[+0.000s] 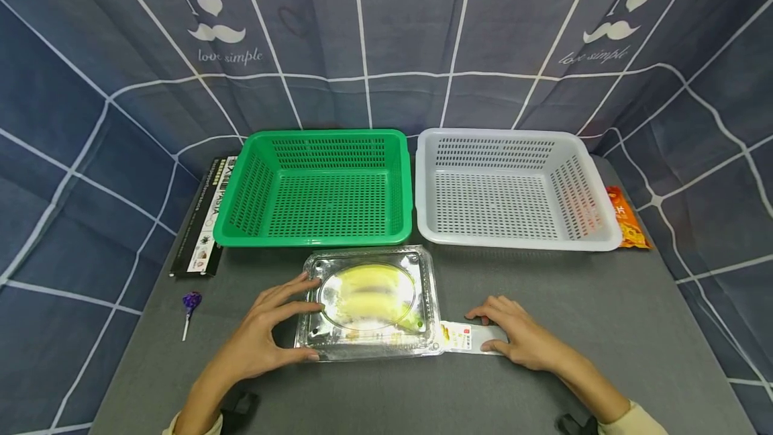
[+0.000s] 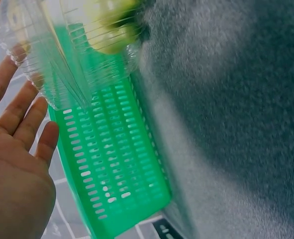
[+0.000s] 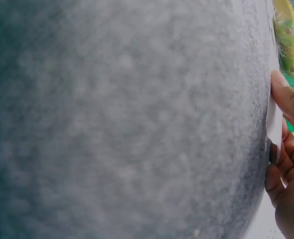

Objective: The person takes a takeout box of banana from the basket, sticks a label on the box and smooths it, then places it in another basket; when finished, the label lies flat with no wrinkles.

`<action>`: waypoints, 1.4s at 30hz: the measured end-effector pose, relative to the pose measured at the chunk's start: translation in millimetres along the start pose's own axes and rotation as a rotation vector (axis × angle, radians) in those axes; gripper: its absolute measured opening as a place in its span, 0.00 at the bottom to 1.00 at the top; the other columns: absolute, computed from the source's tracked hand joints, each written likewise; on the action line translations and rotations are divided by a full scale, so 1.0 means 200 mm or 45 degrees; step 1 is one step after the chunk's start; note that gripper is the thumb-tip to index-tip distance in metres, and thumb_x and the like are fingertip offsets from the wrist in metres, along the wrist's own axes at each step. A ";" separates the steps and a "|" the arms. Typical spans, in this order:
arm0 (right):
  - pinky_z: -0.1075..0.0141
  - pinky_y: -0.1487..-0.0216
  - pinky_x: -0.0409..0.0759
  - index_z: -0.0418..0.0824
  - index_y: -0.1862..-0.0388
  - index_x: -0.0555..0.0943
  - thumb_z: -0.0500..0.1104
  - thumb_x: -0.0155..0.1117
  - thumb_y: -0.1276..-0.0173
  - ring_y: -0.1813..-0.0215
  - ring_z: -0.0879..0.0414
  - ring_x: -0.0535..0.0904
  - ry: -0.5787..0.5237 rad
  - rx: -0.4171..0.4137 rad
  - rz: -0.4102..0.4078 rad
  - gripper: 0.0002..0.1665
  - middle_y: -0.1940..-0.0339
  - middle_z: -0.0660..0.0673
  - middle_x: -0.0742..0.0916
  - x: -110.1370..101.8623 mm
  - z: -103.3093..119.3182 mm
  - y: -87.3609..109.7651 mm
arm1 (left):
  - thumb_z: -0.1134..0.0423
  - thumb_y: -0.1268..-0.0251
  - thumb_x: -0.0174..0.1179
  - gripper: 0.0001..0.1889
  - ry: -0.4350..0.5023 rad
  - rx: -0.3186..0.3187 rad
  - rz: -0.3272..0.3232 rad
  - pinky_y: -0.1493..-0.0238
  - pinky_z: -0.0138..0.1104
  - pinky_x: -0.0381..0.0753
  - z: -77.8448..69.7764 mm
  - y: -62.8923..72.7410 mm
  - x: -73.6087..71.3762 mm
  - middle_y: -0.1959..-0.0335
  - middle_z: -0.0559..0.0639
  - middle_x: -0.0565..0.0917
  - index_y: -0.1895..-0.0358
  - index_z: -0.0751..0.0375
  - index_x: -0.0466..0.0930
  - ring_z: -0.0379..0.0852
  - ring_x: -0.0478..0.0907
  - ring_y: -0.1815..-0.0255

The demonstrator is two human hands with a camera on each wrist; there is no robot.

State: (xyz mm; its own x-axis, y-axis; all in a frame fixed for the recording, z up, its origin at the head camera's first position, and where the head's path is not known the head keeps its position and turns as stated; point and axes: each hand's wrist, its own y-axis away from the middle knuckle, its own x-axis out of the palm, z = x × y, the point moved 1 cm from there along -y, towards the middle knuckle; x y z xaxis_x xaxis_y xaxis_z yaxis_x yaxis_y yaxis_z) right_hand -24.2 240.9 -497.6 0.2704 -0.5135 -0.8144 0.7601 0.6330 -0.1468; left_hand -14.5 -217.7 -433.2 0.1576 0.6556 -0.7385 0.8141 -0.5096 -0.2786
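Note:
A clear plastic clamshell box (image 1: pixel 370 348) lies on the table with yellow, green-tipped bananas (image 1: pixel 368 294) inside. My left hand (image 1: pixel 260 334) is at the box's left side, fingers spread and nearly straight, fingertips touching the lid; the thumb is by the lower left corner. In the left wrist view the same hand (image 2: pixel 22 154) shows its palm beside the box wall (image 2: pixel 62 74). From the box's right edge a flat white strip with a printed label (image 1: pixel 457 336) sticks out. My right hand (image 1: pixel 522 334) holds its outer end between thumb and fingers, also seen in the right wrist view.
A green basket (image 1: pixel 314 242) and a white basket (image 1: pixel 519 242) stand side by side behind the box. A black and white flat box (image 1: pixel 202 227) and a purple lollipop (image 1: pixel 191 302) lie at left. An orange snack packet (image 1: pixel 629 220) lies partly behind the white basket.

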 end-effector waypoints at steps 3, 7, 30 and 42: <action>0.66 0.53 0.69 0.50 0.46 0.79 0.47 0.78 0.50 0.57 0.67 0.71 -0.004 0.042 0.045 0.30 0.60 0.60 0.76 -0.01 0.01 0.00 | 0.43 0.63 0.79 0.37 -0.005 -0.021 0.009 0.28 0.31 0.47 0.00 0.01 -0.01 0.29 0.50 0.70 0.42 0.45 0.81 0.48 0.57 0.23; 0.67 0.58 0.75 0.49 0.45 0.77 0.45 0.74 0.42 0.58 0.67 0.73 -0.141 0.122 0.149 0.26 0.59 0.58 0.78 -0.03 0.02 0.01 | 0.42 0.62 0.78 0.37 -0.012 -0.047 0.024 0.29 0.36 0.50 0.00 0.01 0.00 0.29 0.49 0.70 0.41 0.44 0.80 0.47 0.57 0.23; 0.51 0.57 0.85 0.24 0.34 0.64 0.15 0.32 0.32 0.56 0.44 0.87 -1.569 -0.124 0.165 0.29 0.42 0.36 0.83 -0.39 0.11 0.02 | 0.42 0.61 0.78 0.36 0.012 -0.076 0.049 0.35 0.57 0.60 -0.01 -0.01 0.00 0.28 0.48 0.69 0.42 0.42 0.80 0.46 0.56 0.22; 0.64 0.55 0.85 0.30 0.35 0.72 0.15 0.41 0.34 0.48 0.57 0.84 -1.327 -0.262 -0.041 0.31 0.32 0.44 0.78 -0.42 0.29 -0.22 | 0.43 0.63 0.79 0.36 -0.033 0.030 0.014 0.35 0.53 0.60 0.00 -0.05 0.02 0.30 0.50 0.71 0.43 0.44 0.81 0.50 0.59 0.23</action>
State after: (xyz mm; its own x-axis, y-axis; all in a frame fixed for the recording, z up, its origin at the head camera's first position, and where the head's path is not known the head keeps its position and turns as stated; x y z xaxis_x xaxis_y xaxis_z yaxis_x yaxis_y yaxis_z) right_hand -46.0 222.0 -390.8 0.6988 -0.7127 0.0604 0.6876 0.6462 -0.3312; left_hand -23.0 -210.7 -433.3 0.1514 0.6356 -0.7571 0.7989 -0.5297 -0.2850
